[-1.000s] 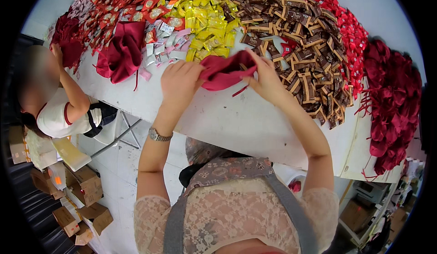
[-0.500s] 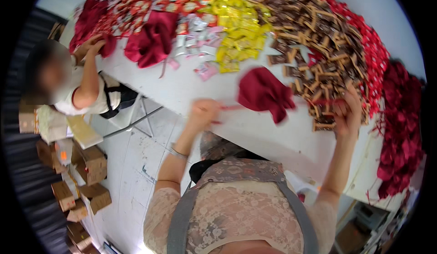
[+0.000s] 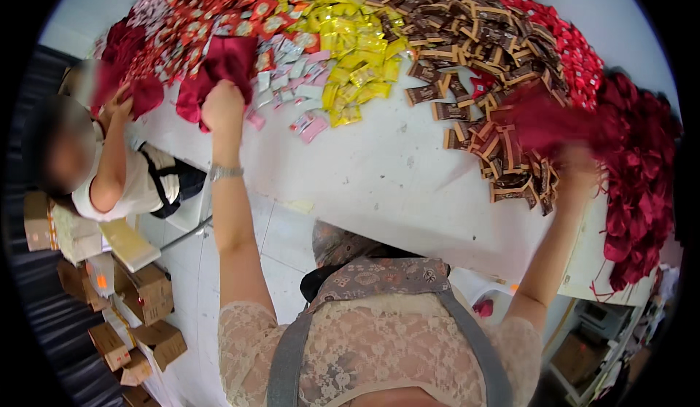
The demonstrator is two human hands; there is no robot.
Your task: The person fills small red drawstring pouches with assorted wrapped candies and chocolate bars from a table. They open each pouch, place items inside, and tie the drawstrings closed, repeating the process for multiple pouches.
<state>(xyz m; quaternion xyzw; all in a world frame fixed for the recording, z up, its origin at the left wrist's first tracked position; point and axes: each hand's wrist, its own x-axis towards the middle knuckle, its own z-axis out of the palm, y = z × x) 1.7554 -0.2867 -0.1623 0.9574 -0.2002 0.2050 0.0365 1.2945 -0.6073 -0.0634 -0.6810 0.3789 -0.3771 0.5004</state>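
My left hand (image 3: 223, 106) reaches to the table's far left, its fingers closed on the lower part of a dark red satin drawstring pouch (image 3: 232, 58). On the right, my right hand (image 3: 580, 160) is smeared by motion. Another dark red pouch (image 3: 550, 121), also blurred, trails from it over the brown-wrapped sweets (image 3: 503, 64). Beside that hand hangs a heap of dark red pouches (image 3: 638, 181) at the table's right edge. Silver and pink sweets (image 3: 288, 79) lie right of the left-hand pouch, then yellow packets (image 3: 359, 71).
Red-wrapped sweets (image 3: 226, 13) cover the back of the white table (image 3: 386, 166), and more red ones (image 3: 569, 49) lie far right. To the left sits a co-worker (image 3: 95, 166) handling a dark red pouch (image 3: 142, 97). Cardboard boxes (image 3: 146, 297) stand on the floor.
The pouch that was stretched by its cords between my hands has moved right with my right hand, toward the heap. My left hand has let go of the cord and reached the other pouch.
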